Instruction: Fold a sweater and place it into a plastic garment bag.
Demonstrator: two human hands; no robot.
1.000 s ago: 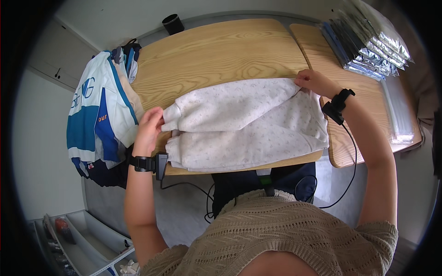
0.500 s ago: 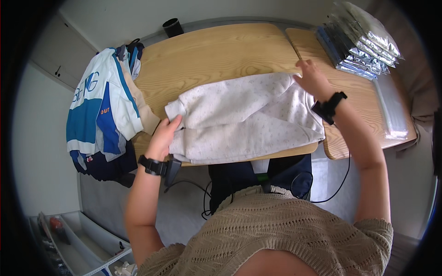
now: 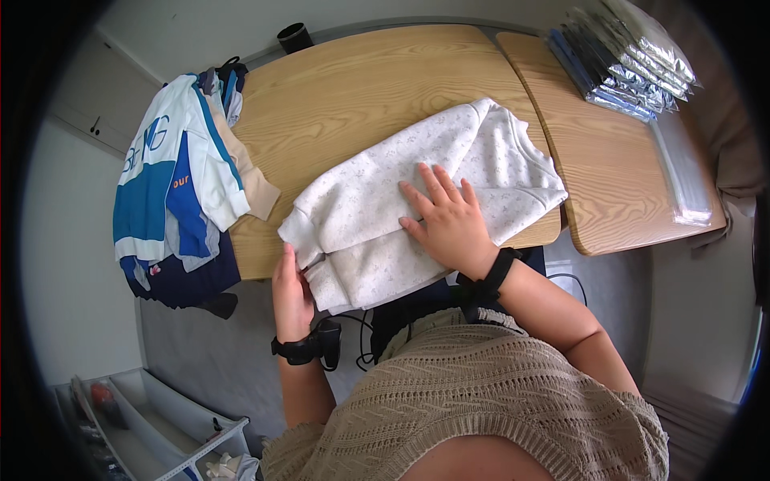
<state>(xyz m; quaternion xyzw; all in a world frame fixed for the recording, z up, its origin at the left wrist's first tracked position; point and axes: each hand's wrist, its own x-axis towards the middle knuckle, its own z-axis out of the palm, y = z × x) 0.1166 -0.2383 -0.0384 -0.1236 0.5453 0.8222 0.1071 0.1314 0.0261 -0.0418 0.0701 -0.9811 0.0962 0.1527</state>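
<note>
A white sweatshirt [image 3: 377, 208] with a small pale print lies folded on the wooden table, slanting up to the right. Its neckline is at the right end, and the cuffs and hem are at the left. At that left end my left hand [image 3: 292, 297] is closed on the edge beside the cuff, its fingers partly hidden by the cloth. Flat on the middle of the sweatshirt rests my right hand [image 3: 451, 226], fingers spread, holding nothing. Each wrist wears a black strapped device.
A pile of clothes [image 3: 172, 184] hangs over the table's left edge. Bagged garments [image 3: 626, 64] are stacked at the back right, with clear plastic bags [image 3: 682, 180] nearer me. A black cup [image 3: 295, 38] stands at the back. Grey bins [image 3: 152, 417] sit low left.
My right hand has come from beyond the neckline down onto the sweatshirt's middle. The sweatshirt has turned, its left end nearer me and its right end farther. My left hand moved nearer with it.
</note>
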